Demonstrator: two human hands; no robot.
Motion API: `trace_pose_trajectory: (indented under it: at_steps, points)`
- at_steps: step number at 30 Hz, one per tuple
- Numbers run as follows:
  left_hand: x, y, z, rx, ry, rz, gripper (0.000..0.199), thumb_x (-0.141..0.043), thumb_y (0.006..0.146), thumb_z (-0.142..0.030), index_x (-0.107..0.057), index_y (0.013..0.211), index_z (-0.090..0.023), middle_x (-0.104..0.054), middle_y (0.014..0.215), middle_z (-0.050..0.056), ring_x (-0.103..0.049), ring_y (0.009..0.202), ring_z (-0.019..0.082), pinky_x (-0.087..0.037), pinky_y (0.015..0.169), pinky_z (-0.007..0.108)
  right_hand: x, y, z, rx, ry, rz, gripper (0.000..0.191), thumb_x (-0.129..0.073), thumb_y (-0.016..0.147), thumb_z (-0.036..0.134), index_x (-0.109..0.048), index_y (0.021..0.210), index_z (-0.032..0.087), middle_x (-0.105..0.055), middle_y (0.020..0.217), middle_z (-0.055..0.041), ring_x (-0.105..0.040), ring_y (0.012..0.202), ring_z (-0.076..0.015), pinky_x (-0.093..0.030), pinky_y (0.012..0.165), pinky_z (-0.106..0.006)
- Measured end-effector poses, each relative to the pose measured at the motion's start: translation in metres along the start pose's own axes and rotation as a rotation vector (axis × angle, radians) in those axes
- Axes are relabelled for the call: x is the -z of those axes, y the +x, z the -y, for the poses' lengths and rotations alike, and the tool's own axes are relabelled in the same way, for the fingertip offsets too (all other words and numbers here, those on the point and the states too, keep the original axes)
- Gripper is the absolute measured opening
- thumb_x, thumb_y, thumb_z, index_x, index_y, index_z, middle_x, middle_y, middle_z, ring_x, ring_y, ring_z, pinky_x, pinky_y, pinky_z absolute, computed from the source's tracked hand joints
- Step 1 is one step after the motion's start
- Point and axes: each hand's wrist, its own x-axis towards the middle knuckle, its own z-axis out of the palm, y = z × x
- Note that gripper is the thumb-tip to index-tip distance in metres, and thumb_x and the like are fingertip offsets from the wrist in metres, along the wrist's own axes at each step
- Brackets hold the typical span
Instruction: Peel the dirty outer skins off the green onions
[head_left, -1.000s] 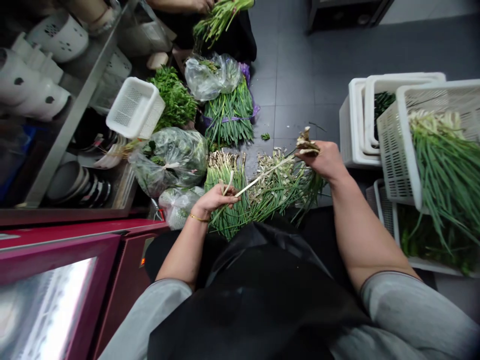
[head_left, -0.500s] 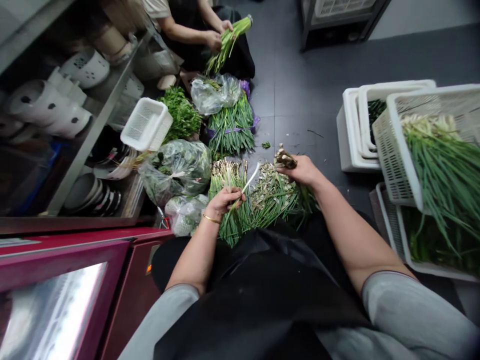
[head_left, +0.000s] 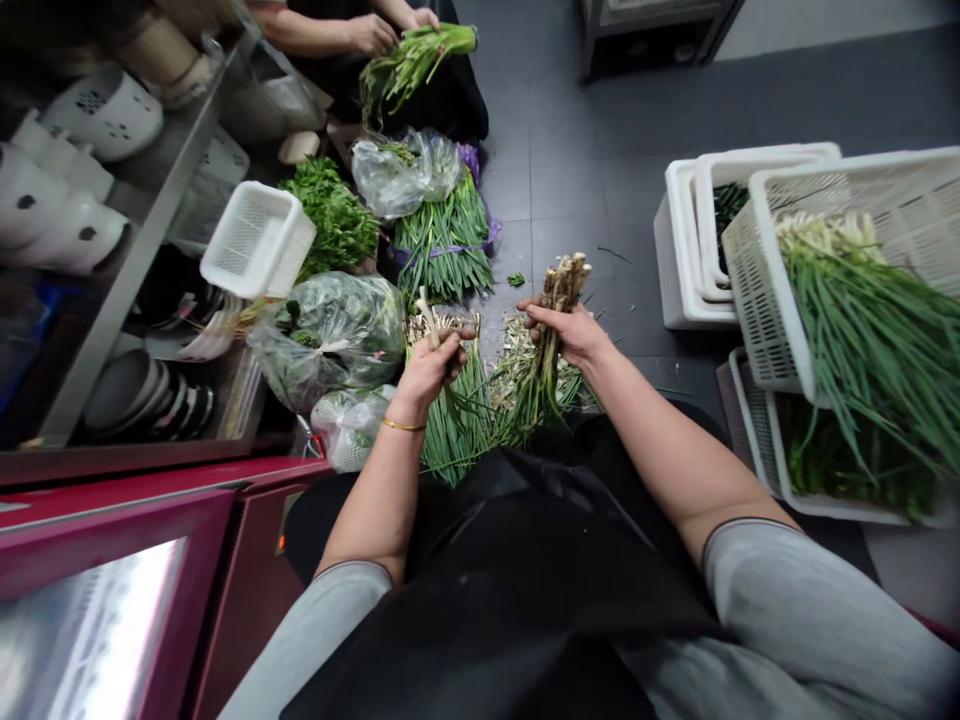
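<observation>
Several unpeeled green onions with brown, dry-skinned ends [head_left: 561,290] stand upright in my right hand [head_left: 577,335], which is closed round them with the thumb across the front. In my left hand [head_left: 433,368] is a pale green onion stalk [head_left: 427,315], its white end pointing up between closed fingers. Below my left hand lies a pile of long green onions [head_left: 461,430]. Beside it, under my right hand, are loose peelings and leaves [head_left: 514,350] on the dark floor. My hands are apart.
Bagged greens [head_left: 337,325], a white basket [head_left: 259,240] and tied green onions [head_left: 442,245] lie at the left. Another person's hands [head_left: 375,35] hold leafy stalks [head_left: 420,60] at the top. At the right, a crate [head_left: 776,290] holds green onions [head_left: 862,300].
My right hand has turned so its bunch stands upright and has come nearer my left hand. The stalk in my left hand now leans left. The whole view has shifted a little.
</observation>
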Motion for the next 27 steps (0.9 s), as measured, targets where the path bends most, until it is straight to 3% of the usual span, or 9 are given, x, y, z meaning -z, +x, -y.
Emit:
trace_pose_trajectory:
  at_steps: [2,6,8,10,14,16,20,23,27]
  points:
    - [-0.012,0.003,0.010,-0.050,0.037,-0.053,0.035,-0.073,0.074,-0.041,-0.069,0.095,-0.014,-0.061,0.066,0.000,-0.045,0.048,0.006,-0.037,0.047,0.019,-0.005,0.000,-0.004,-0.070,0.095,0.027,0.028,-0.080,0.067,0.030,-0.069,0.088,0.016,-0.066,0.072,-0.0009,-0.060,0.061,-0.0105,-0.055,0.064,-0.028]
    - [-0.046,0.018,0.040,-0.215,0.043,-0.114,0.043,-0.082,0.062,-0.024,-0.065,0.101,-0.014,-0.070,0.097,0.007,-0.059,0.071,0.010,-0.048,0.069,0.023,-0.026,-0.003,-0.019,-0.094,0.260,-0.015,0.030,-0.083,0.063,0.029,-0.069,0.086,0.017,-0.071,0.078,-0.0031,-0.067,0.068,-0.0166,-0.058,0.070,-0.035]
    - [-0.048,0.024,0.050,-0.215,0.065,-0.137,0.040,-0.080,0.061,-0.020,-0.065,0.097,-0.013,-0.070,0.094,0.006,-0.059,0.070,0.011,-0.048,0.069,0.024,-0.031,-0.002,-0.026,-0.063,0.245,-0.074,0.032,-0.085,0.060,0.032,-0.068,0.082,0.017,-0.072,0.076,-0.0029,-0.067,0.068,-0.0174,-0.059,0.072,-0.036]
    - [-0.036,0.026,0.053,-0.133,0.114,-0.130,0.028,-0.080,0.059,-0.018,-0.066,0.083,-0.012,-0.067,0.076,0.002,-0.055,0.062,0.009,-0.044,0.061,0.022,-0.028,-0.001,-0.027,-0.056,0.137,-0.077,0.035,-0.088,0.055,0.033,-0.068,0.079,0.017,-0.072,0.075,-0.0032,-0.066,0.066,-0.0169,-0.058,0.068,-0.034]
    - [-0.003,0.020,0.037,0.078,0.003,-0.088,0.030,-0.082,0.057,-0.027,-0.060,0.072,-0.013,-0.052,0.052,-0.006,-0.040,0.041,0.005,-0.029,0.042,0.020,-0.013,0.001,-0.018,-0.121,-0.125,0.042,0.036,-0.089,0.051,0.034,-0.068,0.074,0.016,-0.068,0.067,-0.0039,-0.061,0.058,-0.0161,-0.053,0.055,-0.031]
    - [0.003,0.018,0.025,0.131,-0.112,-0.093,0.037,-0.084,0.055,-0.031,-0.056,0.074,-0.014,-0.049,0.048,-0.008,-0.036,0.036,0.004,-0.022,0.038,0.020,-0.010,0.001,-0.014,-0.083,-0.207,0.032,0.035,-0.088,0.053,0.037,-0.068,0.072,0.015,-0.064,0.062,-0.0028,-0.057,0.054,-0.0143,-0.049,0.052,-0.030]
    - [-0.011,0.020,0.011,0.164,-0.204,-0.117,0.043,-0.086,0.053,-0.034,-0.052,0.073,-0.016,-0.046,0.045,-0.009,-0.037,0.033,0.004,-0.016,0.035,0.019,-0.019,-0.003,-0.021,0.049,-0.383,0.035,0.039,-0.084,0.055,0.042,-0.068,0.077,0.015,-0.062,0.065,-0.0008,-0.052,0.058,-0.0127,-0.045,0.059,-0.030]
    - [-0.021,0.022,0.009,0.137,-0.168,-0.120,0.040,-0.086,0.055,-0.035,-0.055,0.071,-0.014,-0.048,0.046,-0.007,-0.039,0.034,0.004,-0.016,0.034,0.020,-0.023,-0.004,-0.028,0.097,-0.485,0.070,0.038,-0.081,0.054,0.046,-0.063,0.067,0.015,-0.057,0.063,0.0008,-0.051,0.060,-0.0128,-0.043,0.062,-0.030]
    - [-0.014,0.020,0.003,0.117,-0.083,-0.105,0.035,-0.086,0.055,-0.031,-0.058,0.066,-0.012,-0.044,0.043,-0.008,-0.033,0.033,0.002,-0.016,0.035,0.020,-0.009,0.000,-0.022,0.059,-0.560,0.031,0.036,-0.079,0.056,0.043,-0.056,0.060,0.016,-0.049,0.057,0.0031,-0.043,0.055,-0.0102,-0.037,0.056,-0.028]
